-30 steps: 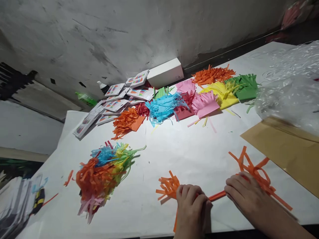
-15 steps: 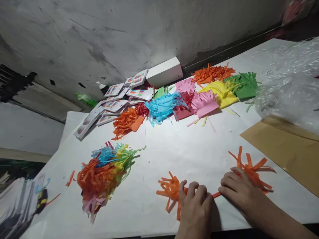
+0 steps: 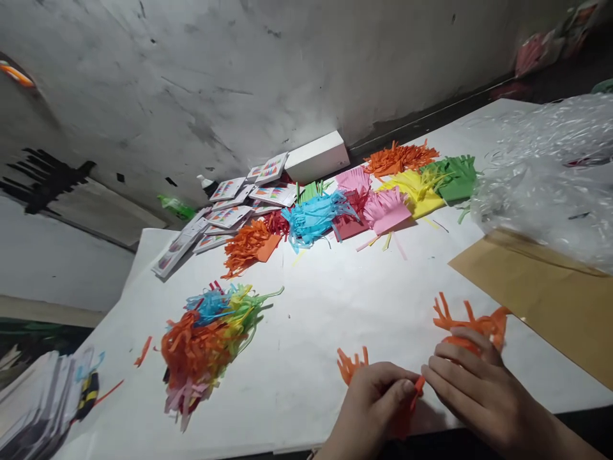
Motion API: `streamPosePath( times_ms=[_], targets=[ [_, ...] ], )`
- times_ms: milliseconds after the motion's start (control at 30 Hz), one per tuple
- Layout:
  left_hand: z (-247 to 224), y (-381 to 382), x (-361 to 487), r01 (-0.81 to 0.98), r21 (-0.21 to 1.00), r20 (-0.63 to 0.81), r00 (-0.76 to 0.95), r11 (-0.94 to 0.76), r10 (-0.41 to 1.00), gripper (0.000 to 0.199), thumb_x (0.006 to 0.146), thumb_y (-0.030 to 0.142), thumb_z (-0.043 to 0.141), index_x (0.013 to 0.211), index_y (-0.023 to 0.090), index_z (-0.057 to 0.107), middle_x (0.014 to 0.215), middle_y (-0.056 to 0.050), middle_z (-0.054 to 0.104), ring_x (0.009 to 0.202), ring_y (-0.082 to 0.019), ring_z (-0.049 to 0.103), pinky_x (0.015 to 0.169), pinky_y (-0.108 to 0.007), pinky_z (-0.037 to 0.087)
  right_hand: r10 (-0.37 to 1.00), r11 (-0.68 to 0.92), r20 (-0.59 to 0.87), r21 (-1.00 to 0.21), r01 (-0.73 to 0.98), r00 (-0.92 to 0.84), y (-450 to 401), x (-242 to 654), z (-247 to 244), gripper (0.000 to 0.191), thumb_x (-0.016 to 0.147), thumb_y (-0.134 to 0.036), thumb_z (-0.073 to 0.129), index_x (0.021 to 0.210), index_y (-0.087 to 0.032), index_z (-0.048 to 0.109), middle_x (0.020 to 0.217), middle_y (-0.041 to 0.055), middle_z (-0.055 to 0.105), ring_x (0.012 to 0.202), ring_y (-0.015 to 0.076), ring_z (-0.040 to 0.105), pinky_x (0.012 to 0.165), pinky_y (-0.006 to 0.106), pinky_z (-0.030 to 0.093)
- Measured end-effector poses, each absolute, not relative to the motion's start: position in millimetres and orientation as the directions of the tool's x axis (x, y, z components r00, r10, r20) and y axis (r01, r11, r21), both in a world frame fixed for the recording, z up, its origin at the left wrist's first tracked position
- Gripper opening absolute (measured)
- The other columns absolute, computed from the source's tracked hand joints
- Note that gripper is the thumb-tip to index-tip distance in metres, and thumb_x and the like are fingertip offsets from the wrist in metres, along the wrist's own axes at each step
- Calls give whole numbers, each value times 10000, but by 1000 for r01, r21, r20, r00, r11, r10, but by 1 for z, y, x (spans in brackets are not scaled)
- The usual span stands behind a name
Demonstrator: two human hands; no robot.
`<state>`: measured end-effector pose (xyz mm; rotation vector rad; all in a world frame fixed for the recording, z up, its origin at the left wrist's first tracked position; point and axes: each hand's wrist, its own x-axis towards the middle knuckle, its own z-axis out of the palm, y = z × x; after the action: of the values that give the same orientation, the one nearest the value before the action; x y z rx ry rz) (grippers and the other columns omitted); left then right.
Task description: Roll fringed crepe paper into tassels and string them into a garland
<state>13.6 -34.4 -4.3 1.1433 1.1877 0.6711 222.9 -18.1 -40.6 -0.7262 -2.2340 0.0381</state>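
Note:
Near the front edge of the table, both hands are on an orange tissue-paper tassel (image 3: 488, 324) with fringed strips at each end. My left hand (image 3: 378, 399) pinches its twisted middle between thumb and fingers, and some fringe sticks out to the left behind it. My right hand (image 3: 472, 377) is closed around the other half, its fingertips close to the left hand's. More orange fringe spreads above the right knuckles. Part of the tassel hangs below the left fingers, in shadow.
A pile of mixed-colour tassels (image 3: 201, 345) lies to the left. Fringed paper bundles (image 3: 316, 217), printed packets (image 3: 230, 217) and a white box (image 3: 318, 156) line the wall. Brown paper (image 3: 541, 300) and clear plastic (image 3: 550, 191) lie at right. Stacked packs (image 3: 43, 396) are at lower left.
Both hands have lifted from lying over the stretched-out tassel and come closer together. The left hand has turned to pinch the twisted middle, and the fringe has drawn inward. The view has shifted slightly.

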Motion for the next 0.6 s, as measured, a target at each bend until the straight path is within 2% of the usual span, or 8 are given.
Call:
streamPosePath(
  times_ms=[67, 167, 267, 333, 400, 500, 600],
  targets=[
    [-1, -33, 20, -78, 859, -453, 345, 506, 822, 337, 731, 429, 794, 802, 106, 730, 697, -59, 666, 610, -118, 553, 609, -239, 414, 539, 824, 658, -283, 490, -526, -23, 229, -29, 289, 961, -89, 430, 1127, -183, 648, 953, 44, 711, 985, 214, 622, 1074, 503, 308],
    [-3, -31, 34, -252, 797, -431, 399, 549, 809, 377, 617, 410, 882, 685, 108, 667, 592, -8, 587, 516, -69, 479, 552, -207, 379, 624, 775, 662, -454, 440, -415, -26, 230, -13, 249, 921, -71, 503, 1060, -217, 649, 833, 11, 675, 792, 158, 632, 946, 396, 439],
    [-4, -32, 50, -286, 863, -297, 380, 417, 876, 374, 667, 426, 853, 674, 127, 628, 597, 8, 563, 522, -62, 468, 551, -194, 382, 730, 683, 619, -667, 297, -289, -30, 228, -4, 201, 936, -104, 514, 1015, -228, 651, 757, 2, 630, 701, 140, 616, 763, 290, 531],
    [-5, -34, 59, -272, 922, -197, 283, 275, 939, 339, 722, 418, 817, 694, 136, 631, 646, -3, 589, 584, -80, 510, 595, -198, 411, 793, 606, 557, -758, 241, -247, -36, 227, -6, 175, 953, -189, 547, 1083, -236, 654, 813, 19, 648, 770, 157, 652, 727, 250, 565],
    [-8, -37, 66, -236, 955, -130, 202, 177, 971, 322, 760, 429, 784, 708, 141, 648, 679, -18, 616, 628, -99, 544, 626, -207, 434, 842, 538, 501, -809, 237, -201, -41, 227, -13, 243, 942, -239, 594, 1181, -256, 638, 890, 27, 665, 819, 162, 678, 705, 210, 579],
    [-16, -37, 68, -125, 987, -78, 209, 105, 975, 350, 808, 495, 717, 788, 146, 691, 679, -44, 650, 609, -127, 579, 603, -227, 466, 840, 541, 526, -790, 287, -135, -45, 233, -22, 355, 937, -189, 592, 1280, -282, 600, 923, 24, 680, 825, 155, 694, 689, 181, 581],
    [-19, -27, 69, 90, 984, 128, 245, -154, 961, 316, 834, 487, 689, 884, 176, 718, 700, -60, 682, 628, -156, 610, 624, -250, 501, 715, 653, 691, -602, 459, -110, -42, 243, -23, 434, 936, -130, 545, 1354, -251, 555, 877, 27, 703, 861, 184, 698, 846, 277, 581]
  ],
)
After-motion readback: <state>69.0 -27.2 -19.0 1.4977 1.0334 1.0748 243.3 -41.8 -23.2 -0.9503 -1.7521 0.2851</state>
